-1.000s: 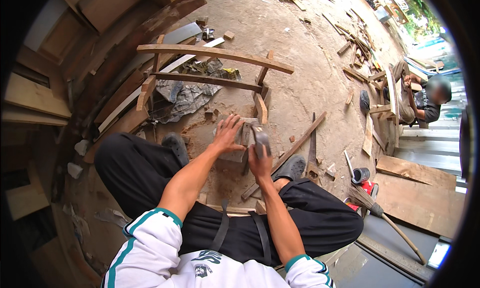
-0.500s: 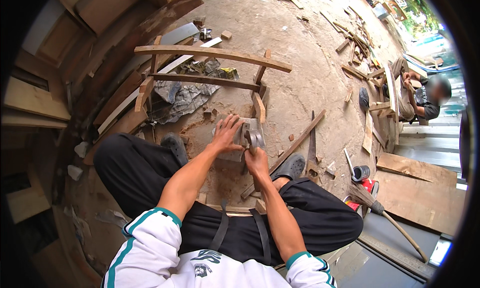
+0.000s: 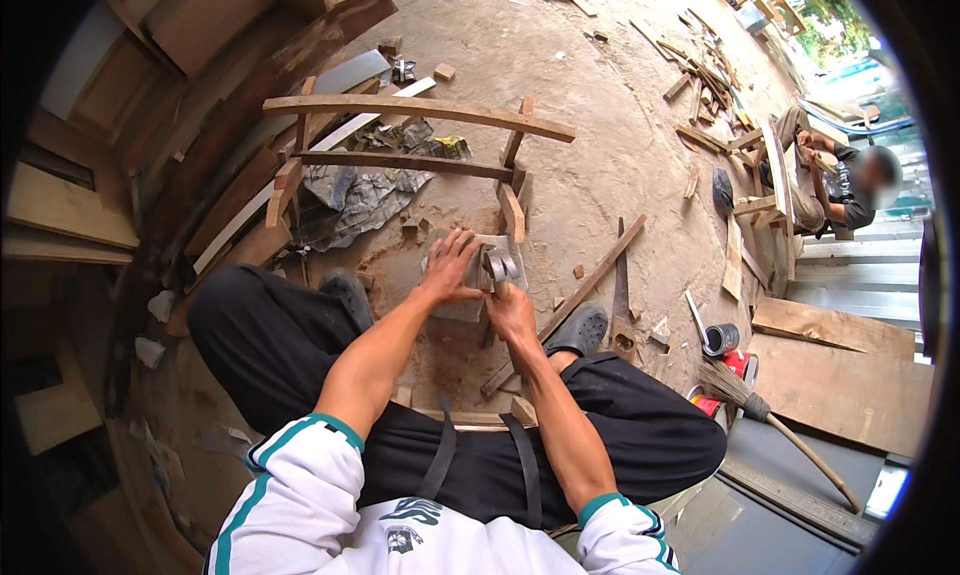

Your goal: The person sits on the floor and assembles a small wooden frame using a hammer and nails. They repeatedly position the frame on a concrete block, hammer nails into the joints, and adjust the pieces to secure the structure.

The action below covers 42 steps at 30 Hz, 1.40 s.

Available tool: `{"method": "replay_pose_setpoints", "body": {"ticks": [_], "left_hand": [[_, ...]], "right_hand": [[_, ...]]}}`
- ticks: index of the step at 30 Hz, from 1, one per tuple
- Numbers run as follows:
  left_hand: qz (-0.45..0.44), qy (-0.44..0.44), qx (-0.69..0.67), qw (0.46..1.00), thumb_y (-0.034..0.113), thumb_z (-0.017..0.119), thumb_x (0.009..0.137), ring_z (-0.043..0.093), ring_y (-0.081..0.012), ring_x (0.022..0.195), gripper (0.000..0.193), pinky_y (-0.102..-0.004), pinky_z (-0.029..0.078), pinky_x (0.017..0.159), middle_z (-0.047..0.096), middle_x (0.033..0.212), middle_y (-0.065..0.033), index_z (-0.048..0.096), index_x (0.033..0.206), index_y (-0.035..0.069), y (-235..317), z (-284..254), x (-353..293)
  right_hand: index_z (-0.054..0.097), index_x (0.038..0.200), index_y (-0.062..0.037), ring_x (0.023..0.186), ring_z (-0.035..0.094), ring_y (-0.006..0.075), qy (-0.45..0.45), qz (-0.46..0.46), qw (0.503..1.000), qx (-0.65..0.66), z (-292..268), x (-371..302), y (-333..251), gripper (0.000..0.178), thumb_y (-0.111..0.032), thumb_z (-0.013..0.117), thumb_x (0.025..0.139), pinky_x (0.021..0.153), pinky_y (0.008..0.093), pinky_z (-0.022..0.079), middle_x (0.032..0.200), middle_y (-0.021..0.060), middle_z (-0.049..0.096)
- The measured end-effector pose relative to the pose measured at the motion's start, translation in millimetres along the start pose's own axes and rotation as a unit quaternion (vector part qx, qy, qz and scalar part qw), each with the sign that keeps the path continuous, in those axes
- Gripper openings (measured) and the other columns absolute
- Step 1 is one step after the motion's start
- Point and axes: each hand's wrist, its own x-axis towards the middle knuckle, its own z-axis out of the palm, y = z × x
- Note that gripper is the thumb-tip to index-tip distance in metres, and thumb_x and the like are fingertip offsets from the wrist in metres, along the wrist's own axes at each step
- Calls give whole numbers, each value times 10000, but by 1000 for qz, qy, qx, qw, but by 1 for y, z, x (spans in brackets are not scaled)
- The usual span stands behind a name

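- Head view: a hammer (image 3: 502,266) is grasped by its handle in the right hand (image 3: 512,313), its head at the right end of a grey block (image 3: 460,310) on the ground (image 3: 600,125).
- The left hand (image 3: 448,268) is laid on the block, fingers spread; whether anything is pinned underneath cannot be told.
- The left hand could be struck, should a blow be aimed askew.
- A wooden frame (image 3: 420,110) just beyond could be knocked by an overlong swing.
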Motion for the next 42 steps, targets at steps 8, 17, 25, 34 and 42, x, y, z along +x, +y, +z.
{"method": "replay_pose_setpoints", "body": {"ticks": [8,17,25,34,42], "left_hand": [[-2,12,4,1000,507,868,562,130,-292,1476,1140,-534,118,1173,254,1553,-71,285,1494,203,-5,1,-3],[-8,1,5,1000,512,863,569,134,-298,1472,1139,-520,127,1176,250,1550,-76,279,1494,196,3,-2,-8],[26,17,1,1000,475,872,577,141,-308,1470,1132,-513,156,1167,257,1544,-94,278,1491,169,3,6,0],[11,29,2,1000,468,869,580,162,-329,1465,1131,-513,178,1161,267,1547,-96,276,1494,167,4,8,0],[37,22,-2,999,452,880,561,163,-344,1461,1139,-530,227,1145,271,1542,-94,284,1492,175,-4,2,2]], "right_hand": [[644,903,7,727,666,423,123,-109,981,106,-15,-30,-33,202,-188,650,851,625,457,500,762,250,654],[644,829,20,617,641,357,60,-5,991,122,-25,-14,-25,246,-225,634,844,590,440,484,693,214,643],[631,862,5,559,601,292,-3,19,999,38,-3,-1,6,192,-185,603,855,505,411,463,645,163,611],[646,914,-5,726,648,446,209,-211,944,145,-6,-17,-17,217,-211,620,855,612,485,503,772,257,652],[683,950,-20,864,649,450,128,34,988,74,-1,-14,31,267,-270,636,868,723,496,493,846,278,661]]}}
